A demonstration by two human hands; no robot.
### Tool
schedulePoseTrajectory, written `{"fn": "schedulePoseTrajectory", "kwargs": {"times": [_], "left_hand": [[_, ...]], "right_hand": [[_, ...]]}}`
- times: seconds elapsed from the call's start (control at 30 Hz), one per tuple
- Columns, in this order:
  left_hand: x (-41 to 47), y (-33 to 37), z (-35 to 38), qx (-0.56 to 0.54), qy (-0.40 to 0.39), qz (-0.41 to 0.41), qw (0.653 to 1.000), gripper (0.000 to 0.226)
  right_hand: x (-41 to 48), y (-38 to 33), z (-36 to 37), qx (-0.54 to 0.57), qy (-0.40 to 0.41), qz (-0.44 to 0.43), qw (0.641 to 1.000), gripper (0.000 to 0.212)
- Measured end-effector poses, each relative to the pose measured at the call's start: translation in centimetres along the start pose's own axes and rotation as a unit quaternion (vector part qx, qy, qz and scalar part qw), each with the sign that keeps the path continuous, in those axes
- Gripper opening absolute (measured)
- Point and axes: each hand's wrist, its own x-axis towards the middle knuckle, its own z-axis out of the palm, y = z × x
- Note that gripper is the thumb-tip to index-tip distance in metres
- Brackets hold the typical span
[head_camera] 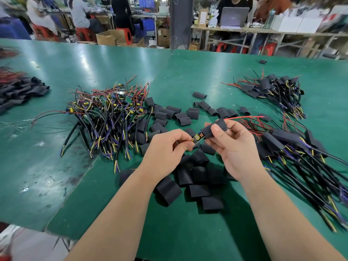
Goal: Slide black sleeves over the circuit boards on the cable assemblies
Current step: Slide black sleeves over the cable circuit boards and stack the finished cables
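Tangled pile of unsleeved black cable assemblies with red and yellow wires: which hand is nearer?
Left. The left hand is just right of the tangled cable pile, pinching the small exposed circuit board; the right hand is farther right, gripping the black tubular sleeve.

The desk (113, 59) is deep green, with pale streaks of glare and dark grey smudges near its seam. The loose sleeves (199, 174) scattered on it are plain matt black, and so is the held sleeve (216, 129). The circuit board (197, 137) sticking out of it shows a yellow round part and a copper-coloured coil. A bright red wire (244, 117) leaves its far end. The bare cable assemblies (109, 117) mix black cables with red, yellow and blue-violet leads and small green boards. The sleeved assemblies (293, 147) are black with yellow and blue tips. Behind, the stools (84, 33) are red-orange, the cardboard boxes (106, 37) brown and the laptop (234, 16) grey.
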Motion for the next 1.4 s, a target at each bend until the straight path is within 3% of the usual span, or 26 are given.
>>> {"fn": "schedulePoseTrajectory", "kwargs": {"times": [0.1,0.2,0.3,0.37,0.53,0.6,0.63,0.7,0.73,0.8,0.9,0.97,1.07,1.2,1.3,1.37,1.4], "left_hand": [[-0.1,-0.1,-0.1,0.021,0.013,0.018,1.0,0.011],[-0.1,-0.1,-0.2,0.02,0.035,0.031,0.999,0.009],[0.0,-0.3,0.0,0.015,0.058,0.024,0.998,0.008],[0.1,-0.5,-0.1,0.0,0.068,0.001,0.998,0.012],[0.3,-0.2,-1.1,-0.075,0.109,-0.031,0.991,0.013],[0.6,-0.9,-2.2,-0.006,0.167,-0.04,0.985,0.013],[0.8,-1.6,-2.9,0.083,0.207,-0.055,0.973,0.014],[0.8,-3.1,-3.9,0.259,0.256,-0.152,0.919,0.023],[0.8,-3.7,-4.3,0.304,0.245,-0.217,0.895,0.031],[0.8,-4.6,-4.9,0.353,0.196,-0.3,0.865,0.037],[0.8,-5.5,-5.4,0.386,0.164,-0.32,0.85,0.03],[1.1,-5.6,-5.7,0.391,0.185,-0.315,0.845,0.023],[1.1,-5.7,-5.8,0.403,0.226,-0.299,0.835,0.025],[0.8,-5.5,-6.0,0.33,0.302,-0.26,0.856,0.021],[0.8,-4.5,-5.6,0.264,0.317,-0.149,0.899,0.013],[0.9,-3.7,-5.1,0.208,0.273,-0.064,0.937,0.011],[0.9,-3.3,-4.8,0.179,0.238,-0.027,0.954,0.01]], "right_hand": [[-0.4,0.1,0.3,-0.048,0.015,0.0,0.999,0.039],[-0.7,0.3,0.7,-0.094,-0.007,-0.028,0.995,0.023],[-1.0,0.6,1.1,-0.135,-0.005,-0.026,0.99,0.022],[-1.2,0.7,1.5,-0.11,-0.004,0.0,0.994,0.023],[-0.9,-1.1,2.0,0.104,0.04,0.077,0.991,0.025],[-0.2,-3.0,1.0,0.145,0.094,0.061,0.983,0.01],[0.0,-4.2,0.2,0.159,0.118,0.036,0.98,0.007],[0.3,-6.5,-1.6,0.142,0.161,-0.039,0.976,0.006],[0.4,-7.4,-2.5,0.09,0.182,-0.081,0.976,0.006],[0.6,-8.8,-4.5,-0.113,0.22,-0.161,0.955,0.007],[0.7,-8.7,-6.6,-0.485,0.238,-0.174,0.823,0.023],[0.7,-7.9,-7.2,-0.587,0.242,-0.124,0.762,0.036],[0.7,-6.6,-6.6,-0.641,0.267,-0.077,0.716,0.038],[0.3,-5.6,-5.0,-0.626,0.245,-0.101,0.733,0.029],[-0.2,-4.9,-3.8,-0.597,0.226,-0.175,0.75,0.023],[-0.3,-4.4,-2.9,-0.55,0.179,-0.172,0.798,0.022],[-0.4,-4.1,-2.4,-0.497,0.139,-0.13,0.847,0.022]]}}
